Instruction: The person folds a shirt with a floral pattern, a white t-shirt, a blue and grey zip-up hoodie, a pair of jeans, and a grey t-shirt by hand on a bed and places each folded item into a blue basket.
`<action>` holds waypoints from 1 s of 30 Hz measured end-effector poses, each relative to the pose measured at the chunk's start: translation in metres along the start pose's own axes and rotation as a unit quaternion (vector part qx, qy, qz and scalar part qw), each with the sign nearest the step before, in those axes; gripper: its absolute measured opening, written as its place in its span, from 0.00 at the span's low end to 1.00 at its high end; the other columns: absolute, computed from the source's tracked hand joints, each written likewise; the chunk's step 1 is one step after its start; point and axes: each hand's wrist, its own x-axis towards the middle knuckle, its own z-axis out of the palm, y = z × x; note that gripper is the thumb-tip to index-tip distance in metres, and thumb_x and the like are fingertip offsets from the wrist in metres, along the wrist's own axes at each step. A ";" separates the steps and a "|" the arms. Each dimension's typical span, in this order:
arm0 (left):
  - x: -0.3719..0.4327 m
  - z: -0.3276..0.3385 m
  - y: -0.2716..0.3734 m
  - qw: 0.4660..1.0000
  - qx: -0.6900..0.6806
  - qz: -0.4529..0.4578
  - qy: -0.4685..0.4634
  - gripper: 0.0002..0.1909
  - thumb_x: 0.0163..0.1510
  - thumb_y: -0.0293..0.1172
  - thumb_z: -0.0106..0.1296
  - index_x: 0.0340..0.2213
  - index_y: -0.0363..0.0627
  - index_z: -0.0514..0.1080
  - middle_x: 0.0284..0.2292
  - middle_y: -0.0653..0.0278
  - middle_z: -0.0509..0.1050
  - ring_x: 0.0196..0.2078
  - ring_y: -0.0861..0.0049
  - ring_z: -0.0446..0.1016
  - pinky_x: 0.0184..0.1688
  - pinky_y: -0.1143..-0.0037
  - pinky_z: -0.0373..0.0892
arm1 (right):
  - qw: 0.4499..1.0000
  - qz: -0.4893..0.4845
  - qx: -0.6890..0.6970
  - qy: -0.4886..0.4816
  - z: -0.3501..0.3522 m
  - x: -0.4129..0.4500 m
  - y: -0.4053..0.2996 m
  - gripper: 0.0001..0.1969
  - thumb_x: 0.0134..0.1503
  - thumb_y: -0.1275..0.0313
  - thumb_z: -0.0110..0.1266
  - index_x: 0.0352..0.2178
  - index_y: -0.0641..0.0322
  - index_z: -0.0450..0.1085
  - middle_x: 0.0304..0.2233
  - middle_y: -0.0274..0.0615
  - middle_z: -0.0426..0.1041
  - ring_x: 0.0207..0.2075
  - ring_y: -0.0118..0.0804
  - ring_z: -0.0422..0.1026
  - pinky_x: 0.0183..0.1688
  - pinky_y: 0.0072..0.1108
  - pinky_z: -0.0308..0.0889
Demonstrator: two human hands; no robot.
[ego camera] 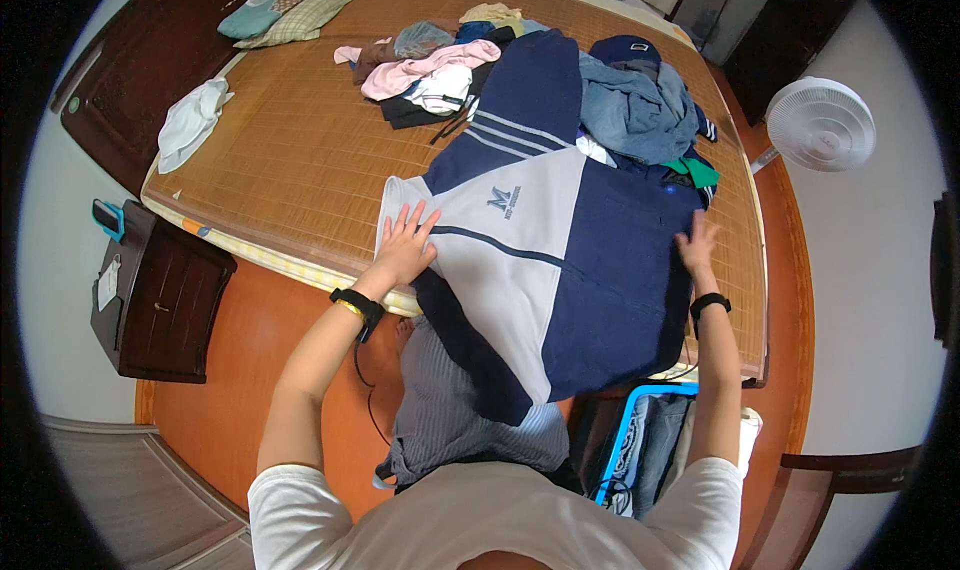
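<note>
A navy and light-grey zip sweatshirt (622,247) lies spread sideways over the near edge of the bed, its collar to the left and its hem to the right. One sleeve stretches away across the mat; the dark near sleeve (480,352) hangs down over the edge toward my lap. My left hand (407,246) rests flat with fingers spread beside the collar. At the hem, my right hand (697,243) has its fingers apart and lies at the fabric's edge. Neither hand grips the cloth. The chest bears printed lettering.
A woven mat (300,150) covers the bed. Behind the sweatshirt lie a mixed clothes heap (435,71) and denim clothing (637,108). A blue-rimmed bin (630,420) of folded clothes stands near my right arm. A white fan (821,123) is at right, a dark nightstand (176,303) at left.
</note>
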 end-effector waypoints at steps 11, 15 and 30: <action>0.004 0.005 -0.007 0.999 0.035 -0.009 -0.009 0.32 0.53 0.42 0.35 0.59 0.62 0.43 0.61 0.58 0.41 0.63 0.55 0.38 0.59 0.51 0.39 | 0.945 -0.224 0.082 -0.224 -0.050 -0.221 -0.099 0.29 0.53 0.64 0.49 0.56 0.47 0.53 0.62 0.51 0.40 0.63 0.55 0.36 0.59 0.49 0.37; 0.003 0.010 0.007 0.990 0.089 -0.019 0.112 0.29 0.54 0.42 0.36 0.58 0.60 0.48 0.59 0.57 0.48 0.61 0.53 0.47 0.57 0.52 0.49 | 0.942 -0.252 0.103 -0.195 -0.082 -0.295 -0.118 0.24 0.52 0.70 0.50 0.52 0.53 0.60 0.61 0.53 0.43 0.61 0.59 0.40 0.58 0.46 0.44; -0.200 0.024 0.098 0.972 -0.192 0.028 0.135 0.16 0.49 0.24 0.44 0.41 0.34 0.62 0.45 0.47 0.61 0.49 0.52 0.59 0.51 0.64 0.59 | 0.891 -0.277 0.247 -0.263 -0.044 -0.358 -0.187 0.24 0.46 0.72 0.57 0.45 0.69 0.62 0.47 0.56 0.59 0.49 0.51 0.60 0.47 0.32 0.60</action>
